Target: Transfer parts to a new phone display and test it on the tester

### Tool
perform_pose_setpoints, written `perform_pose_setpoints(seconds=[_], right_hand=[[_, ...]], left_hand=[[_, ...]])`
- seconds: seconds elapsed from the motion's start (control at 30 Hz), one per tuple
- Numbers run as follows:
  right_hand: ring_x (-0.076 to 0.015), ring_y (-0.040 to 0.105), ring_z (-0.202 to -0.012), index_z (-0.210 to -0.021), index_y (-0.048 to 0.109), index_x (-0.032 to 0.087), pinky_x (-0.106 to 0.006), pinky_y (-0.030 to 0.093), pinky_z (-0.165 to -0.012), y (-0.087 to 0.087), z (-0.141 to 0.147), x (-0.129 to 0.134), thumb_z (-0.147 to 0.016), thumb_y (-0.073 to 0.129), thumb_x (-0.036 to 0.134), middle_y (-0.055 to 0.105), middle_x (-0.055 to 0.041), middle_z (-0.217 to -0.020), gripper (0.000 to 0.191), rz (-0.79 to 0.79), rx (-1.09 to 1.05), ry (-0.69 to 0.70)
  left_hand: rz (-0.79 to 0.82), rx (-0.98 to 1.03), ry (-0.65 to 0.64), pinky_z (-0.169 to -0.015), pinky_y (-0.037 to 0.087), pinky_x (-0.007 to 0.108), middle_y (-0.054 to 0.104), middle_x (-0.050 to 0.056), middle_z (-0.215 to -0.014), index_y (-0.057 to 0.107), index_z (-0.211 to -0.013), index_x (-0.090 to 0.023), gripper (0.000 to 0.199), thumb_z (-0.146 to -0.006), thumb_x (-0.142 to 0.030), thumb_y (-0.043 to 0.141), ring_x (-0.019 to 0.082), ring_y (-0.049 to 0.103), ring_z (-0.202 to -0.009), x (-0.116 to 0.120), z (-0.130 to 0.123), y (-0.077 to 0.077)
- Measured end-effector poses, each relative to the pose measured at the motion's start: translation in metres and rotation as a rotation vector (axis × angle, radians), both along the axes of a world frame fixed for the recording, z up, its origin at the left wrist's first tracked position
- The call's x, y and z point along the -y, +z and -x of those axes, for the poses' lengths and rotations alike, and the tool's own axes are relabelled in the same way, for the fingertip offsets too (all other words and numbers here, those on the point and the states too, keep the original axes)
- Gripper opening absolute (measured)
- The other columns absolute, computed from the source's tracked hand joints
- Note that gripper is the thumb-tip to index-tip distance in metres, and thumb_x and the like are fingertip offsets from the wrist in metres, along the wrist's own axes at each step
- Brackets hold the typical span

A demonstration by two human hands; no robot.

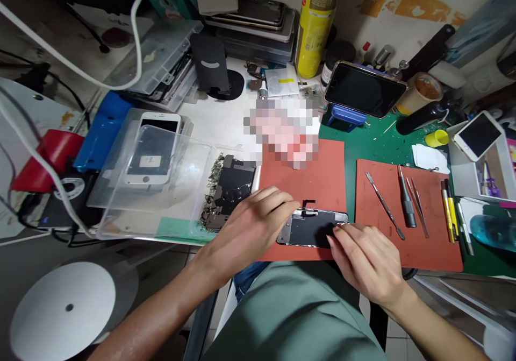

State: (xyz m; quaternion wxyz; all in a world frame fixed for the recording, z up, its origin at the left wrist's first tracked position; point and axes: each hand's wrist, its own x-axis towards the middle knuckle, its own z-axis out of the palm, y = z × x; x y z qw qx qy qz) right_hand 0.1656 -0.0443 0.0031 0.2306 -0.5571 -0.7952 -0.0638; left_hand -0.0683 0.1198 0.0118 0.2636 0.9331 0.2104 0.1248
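A phone screen panel lies back side up on the orange-red mat, near the table's front edge. My left hand is over its left end, fingers pressed together at a thin strip along the panel's upper edge. A small black flex cable sticks up beyond that edge. At the right end, my right hand pinches the panel's corner between thumb and fingers. The left fingertips are partly hidden, so what exactly they grip is hard to make out.
Left of the mat, a clear plastic box holds dark phone parts. A white phone lies farther left. On the right mat are a metal spudger, a screwdriver and tweezers. A black-screened phone leans behind.
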Motion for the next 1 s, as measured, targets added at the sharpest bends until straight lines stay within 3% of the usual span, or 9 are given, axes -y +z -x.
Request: perform_pose_setpoints(seconds=[0.13, 0.23, 0.3, 0.43, 0.6, 0.73, 1.0], right_hand=[[-0.029, 0.071, -0.098, -0.137, 0.062, 0.013, -0.046, 0.06, -0.085, 0.006, -0.014, 0.015, -0.095, 0.08, 0.014, 0.076, -0.017, -0.112, 0.046, 0.158, -0.237, -0.193], [-0.0311, 0.067, -0.109, -0.146, 0.056, 0.016, -0.049, 0.059, -0.091, 0.008, -0.024, 0.025, -0.099, 0.078, 0.024, 0.071, -0.0174, -0.123, 0.052, 0.286, -0.332, -0.247], [-0.0331, 0.064, -0.116, -0.151, 0.052, 0.017, -0.05, 0.059, -0.094, 0.007, -0.027, 0.029, -0.101, 0.077, 0.029, 0.068, -0.0183, -0.13, 0.058, 0.348, -0.344, -0.255], [-0.0368, 0.06, -0.13, -0.16, 0.046, 0.019, -0.055, 0.058, -0.103, 0.005, -0.025, 0.031, -0.102, 0.075, 0.037, 0.064, -0.0188, -0.142, 0.067, 0.4, -0.331, -0.216], [-0.0397, 0.047, -0.15, -0.171, 0.03, 0.022, -0.061, 0.051, -0.118, 0.002, -0.023, 0.022, -0.104, 0.07, 0.046, 0.05, -0.0166, -0.165, 0.082, 0.487, -0.26, -0.126], [-0.0386, 0.046, -0.151, -0.173, 0.027, 0.021, -0.06, 0.053, -0.118, 0.002, -0.025, 0.014, -0.104, 0.07, 0.046, 0.051, -0.0157, -0.165, 0.084, 0.51, -0.275, -0.059], [-0.0353, 0.053, -0.141, -0.168, 0.034, 0.023, -0.054, 0.057, -0.11, 0.007, -0.03, 0.002, -0.107, 0.067, 0.04, 0.057, -0.0166, -0.154, 0.071, 0.544, -0.281, -0.042]], left_hand=[[-0.134, 0.205, 0.163, -0.1, 0.061, 0.034, 0.079, 0.007, -0.115, 0.068, -0.128, -0.019, 0.032, -0.104, -0.002, 0.055, 0.019, 0.076, -0.107, 0.013, 0.019, 0.001], [-0.295, 0.279, 0.351, -0.084, 0.061, 0.023, 0.083, 0.001, -0.097, 0.072, -0.122, -0.018, 0.024, -0.101, -0.006, 0.069, 0.013, 0.079, -0.082, 0.03, 0.033, 0.003], [-0.302, 0.285, 0.405, -0.073, 0.059, 0.022, 0.082, -0.002, -0.085, 0.074, -0.111, -0.018, 0.013, -0.103, -0.01, 0.068, 0.011, 0.075, -0.066, 0.043, 0.039, 0.004], [-0.198, 0.322, 0.352, -0.072, 0.059, 0.024, 0.079, 0.0, -0.075, 0.071, -0.098, -0.018, 0.014, -0.105, -0.011, 0.062, 0.013, 0.076, -0.065, 0.069, 0.042, 0.001], [-0.207, 0.378, 0.331, -0.076, 0.059, 0.027, 0.081, 0.001, -0.08, 0.073, -0.109, -0.017, 0.016, -0.1, -0.006, 0.065, 0.015, 0.077, -0.068, 0.095, 0.037, -0.015], [-0.165, 0.352, 0.342, -0.083, 0.06, 0.029, 0.082, 0.002, -0.085, 0.073, -0.117, -0.019, 0.023, -0.101, -0.007, 0.063, 0.016, 0.078, -0.073, 0.107, 0.037, -0.024], [-0.083, 0.347, 0.363, -0.073, 0.057, 0.026, 0.081, 0.0, -0.083, 0.072, -0.113, -0.02, 0.02, -0.103, -0.011, 0.057, 0.014, 0.075, -0.068, 0.117, 0.034, -0.02]])
